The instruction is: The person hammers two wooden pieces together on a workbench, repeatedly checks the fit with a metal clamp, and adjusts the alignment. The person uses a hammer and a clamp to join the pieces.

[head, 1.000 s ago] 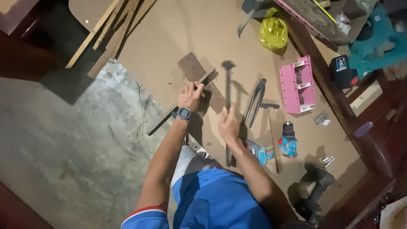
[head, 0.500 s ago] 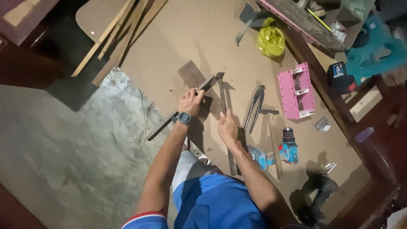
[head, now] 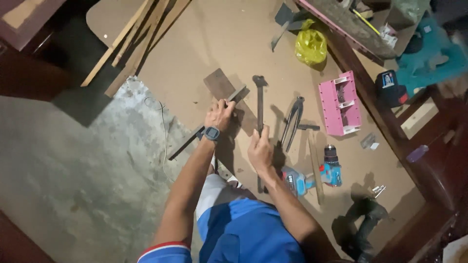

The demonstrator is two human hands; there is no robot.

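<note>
Your left hand [head: 220, 115] has its grip closed around a long dark metal bar [head: 207, 125] that lies slantwise on the brown board [head: 204, 44]. Your right hand [head: 260, 152] grips the handle of a hammer [head: 260, 104] — its head points away from you, resting on the board. Between the two lies a dark flat plate [head: 222, 84]. Just right of the hammer sit pincers [head: 292, 122]; nearer you, a blue cordless drill [head: 312, 176] — farther right, a pink tray [head: 340, 103].

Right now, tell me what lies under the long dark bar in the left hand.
The bar rests across a dark flat board on the brown sheet. The left hand covers their crossing; lower down the bar overhangs concrete.
</note>
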